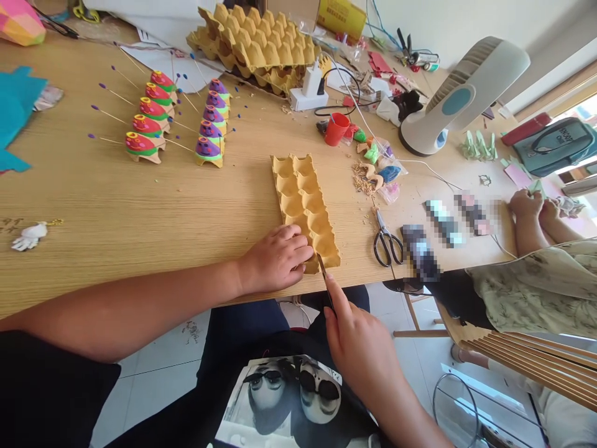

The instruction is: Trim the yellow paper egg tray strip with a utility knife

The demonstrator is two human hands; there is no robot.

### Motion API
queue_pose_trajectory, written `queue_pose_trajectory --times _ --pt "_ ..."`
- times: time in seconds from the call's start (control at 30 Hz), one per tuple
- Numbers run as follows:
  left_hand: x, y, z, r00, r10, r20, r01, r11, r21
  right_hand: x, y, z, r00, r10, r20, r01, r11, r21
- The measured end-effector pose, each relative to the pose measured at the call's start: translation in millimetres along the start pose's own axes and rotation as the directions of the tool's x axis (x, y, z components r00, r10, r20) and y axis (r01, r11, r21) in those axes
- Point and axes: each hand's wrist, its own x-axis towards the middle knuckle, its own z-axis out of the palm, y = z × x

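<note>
A yellow strip of egg carton point(304, 200), two cups wide, lies on the wooden table point(140, 205) and reaches to its near edge. My left hand point(276, 257) presses down on the strip's near left corner, fingers curled over it. My right hand point(359, 342) is closed round a thin knife point(323, 274), forefinger laid along its back. The blade's tip meets the near end of the carton strip.
Black scissors point(387, 242) lie right of the strip. Painted carton figures with sticks point(177, 121) stand at the back left, stacked egg trays point(256, 43) behind them. A red cup point(336, 129) and a white fan point(459, 93) stand further right. Another person's hands point(534, 205) rest at the right.
</note>
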Motion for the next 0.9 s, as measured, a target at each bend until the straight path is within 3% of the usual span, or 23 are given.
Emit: queue_pose_trajectory --times 0.3,0.9 --pt "0 -1 -0.2 1.0 -0.001 0.011 0.001 1.0 -0.016 -6 7 -6 0.998 -0.007 -0.066 0.016 0.991 0.131" --pt "0 -1 -0.8 1.0 0.001 -0.001 -0.001 1.0 -0.001 -3 -2 1 1.0 0.021 0.004 -0.021 1.0 -0.008"
